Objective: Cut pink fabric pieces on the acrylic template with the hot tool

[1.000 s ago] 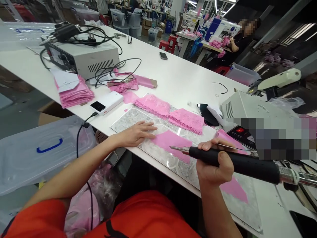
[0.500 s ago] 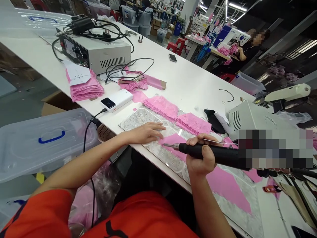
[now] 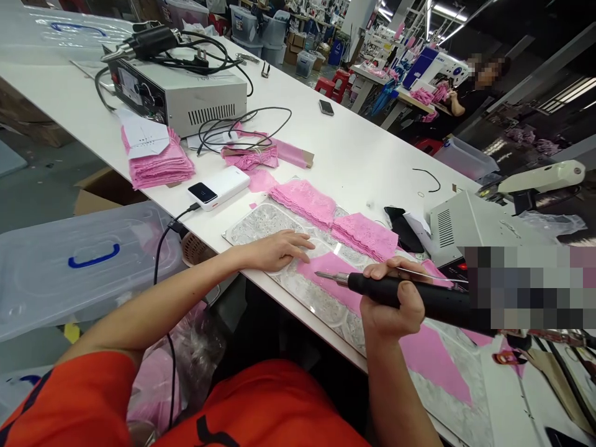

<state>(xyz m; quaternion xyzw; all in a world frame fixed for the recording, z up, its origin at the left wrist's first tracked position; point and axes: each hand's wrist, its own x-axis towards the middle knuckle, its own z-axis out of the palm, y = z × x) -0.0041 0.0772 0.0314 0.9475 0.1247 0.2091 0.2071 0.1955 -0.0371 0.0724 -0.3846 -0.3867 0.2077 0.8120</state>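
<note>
Over the grey, marbled flat board (image 3: pixel 254 223), the right hand (image 3: pixel 393 304) is wrapped around a thick black-handled tool (image 3: pixel 382 289), its fingers and thumb closed on the grip. Since half a second ago, the tool's slim, pointed metal tip (image 3: pixel 331 277) has drawn back slightly from the left hand (image 3: pixel 278 249), which has hardly moved and lies spread on the board, fingertips at the near-left end of a single angular piece of bright pink fabric (image 3: pixel 328 262). That piece lies flat mid-board, beneath the tip; whether the two touch, I cannot tell. The shift seems to leave more room between point and fingers, while the fabric looks steady for the work. Another flat pink piece (image 3: pixel 435 363) lies at the board's right end, two layered pink fabric stacks (image 3: pixel 302 202) sit along its far edge, and a white power bank (image 3: pixel 228 186) rests beyond its left end.
</note>
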